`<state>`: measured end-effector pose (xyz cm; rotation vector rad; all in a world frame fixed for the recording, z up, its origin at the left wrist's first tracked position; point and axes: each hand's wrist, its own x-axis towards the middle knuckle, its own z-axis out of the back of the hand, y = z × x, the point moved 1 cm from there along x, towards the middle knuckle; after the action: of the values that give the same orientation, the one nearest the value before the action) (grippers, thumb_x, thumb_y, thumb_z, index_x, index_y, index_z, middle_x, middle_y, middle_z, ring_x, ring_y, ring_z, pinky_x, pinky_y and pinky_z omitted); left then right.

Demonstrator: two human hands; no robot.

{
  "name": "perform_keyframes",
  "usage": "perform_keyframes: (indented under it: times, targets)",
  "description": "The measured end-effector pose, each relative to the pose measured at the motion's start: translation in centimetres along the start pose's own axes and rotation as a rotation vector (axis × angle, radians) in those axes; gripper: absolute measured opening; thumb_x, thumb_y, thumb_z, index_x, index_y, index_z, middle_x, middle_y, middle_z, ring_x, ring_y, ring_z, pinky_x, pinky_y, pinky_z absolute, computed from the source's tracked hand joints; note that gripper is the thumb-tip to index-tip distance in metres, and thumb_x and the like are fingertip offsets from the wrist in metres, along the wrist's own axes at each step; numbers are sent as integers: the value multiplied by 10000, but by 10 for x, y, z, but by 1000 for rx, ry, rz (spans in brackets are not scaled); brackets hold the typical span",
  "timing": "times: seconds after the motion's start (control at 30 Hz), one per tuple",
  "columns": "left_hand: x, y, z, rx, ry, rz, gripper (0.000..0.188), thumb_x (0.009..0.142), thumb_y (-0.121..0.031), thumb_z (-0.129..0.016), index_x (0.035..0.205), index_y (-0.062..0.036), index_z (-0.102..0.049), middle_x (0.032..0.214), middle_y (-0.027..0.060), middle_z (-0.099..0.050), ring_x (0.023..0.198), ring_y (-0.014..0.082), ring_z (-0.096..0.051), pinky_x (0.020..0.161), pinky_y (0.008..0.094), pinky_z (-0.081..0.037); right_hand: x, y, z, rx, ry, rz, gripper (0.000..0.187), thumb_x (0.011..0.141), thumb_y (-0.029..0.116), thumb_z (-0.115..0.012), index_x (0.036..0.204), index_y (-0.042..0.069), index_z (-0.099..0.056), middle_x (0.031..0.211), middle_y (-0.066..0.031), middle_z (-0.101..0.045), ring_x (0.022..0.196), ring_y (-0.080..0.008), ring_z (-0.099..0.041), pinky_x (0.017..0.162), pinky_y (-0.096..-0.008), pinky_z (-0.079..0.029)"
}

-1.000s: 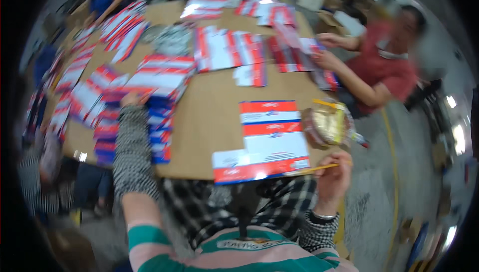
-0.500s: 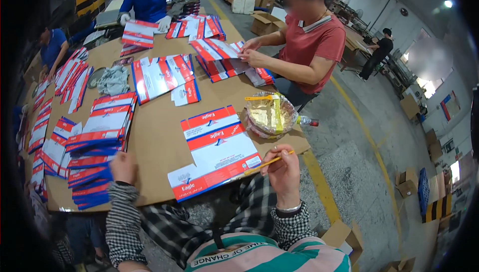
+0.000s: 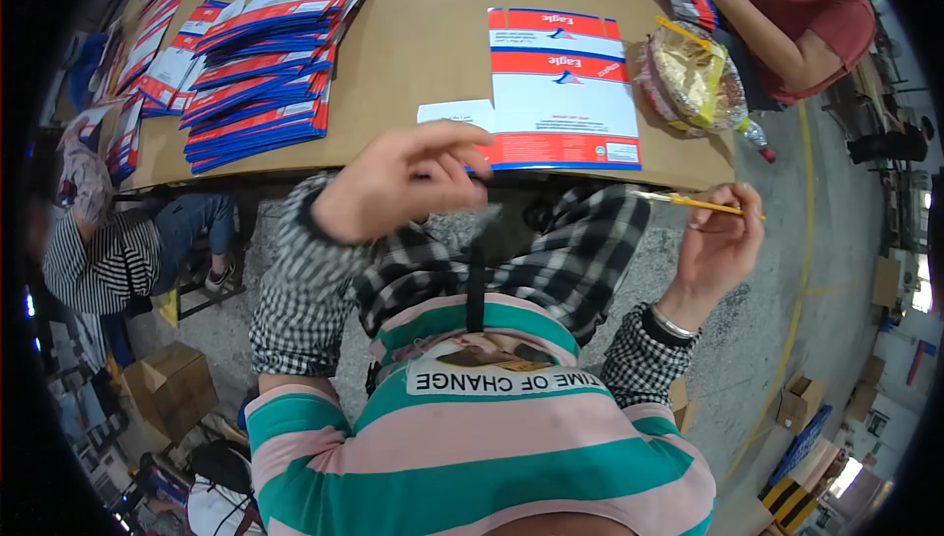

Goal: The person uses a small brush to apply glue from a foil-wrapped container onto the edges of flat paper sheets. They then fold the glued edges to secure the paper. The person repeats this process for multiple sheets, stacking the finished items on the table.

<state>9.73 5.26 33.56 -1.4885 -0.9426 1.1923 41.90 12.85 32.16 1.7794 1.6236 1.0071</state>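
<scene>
A flat printed box blank (image 3: pixel 565 108), white with red and blue bands, lies near the table's front edge. Over its lower left flap hovers my left hand (image 3: pixel 408 182), fingers apart and nothing seen in them; whether it touches the flap is hard to tell. My right hand (image 3: pixel 723 236), out past the table's front edge, pinches a thin brush (image 3: pixel 703 205) by its yellow handle, bristles pointing left. A plastic-lined bowl (image 3: pixel 654 93) with pale yellowish contents stands right of the blank, a yellow tool (image 3: pixel 683 34) across its rim.
Tall, uneven stacks of similar blanks (image 3: pixel 265 64) cover the table's left side. A clear bottle (image 3: pixel 755 138) with a red cap lies beside the bowl. A co-worker in a red shirt (image 3: pixel 811 34) sits at the far right; another in stripes (image 3: pixel 108 266) is at left.
The view has tilted down toward my body. My left hand has moved right from beside the stack to the blank's flap. My right hand still holds the brush, now farther right of the blank.
</scene>
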Motion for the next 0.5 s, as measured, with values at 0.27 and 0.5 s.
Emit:
perform_keyframes:
  times: [0.27, 0.5]
  targets:
    - [-73, -106, -63, -405, 651, -912, 181, 767, -201, -679, 903, -90, -636, 814, 182, -592, 607, 203, -571, 513, 249, -470, 3, -2, -6, 44, 61, -10, 310, 938, 251, -371, 1032, 3, -532, 813, -140, -573, 622, -203, -522, 544, -303, -424]
    - [-49, -94, -62, -377, 1045, -847, 207, 831, -150, -609, 967, 5, -595, 903, 230, -596, 740, 297, -585, 631, 311, -485, -2, -4, -1, -4, 13, 5, 295, 941, 239, -371, 1018, 2, -528, 792, -139, -568, 599, -204, -519, 528, -298, -435]
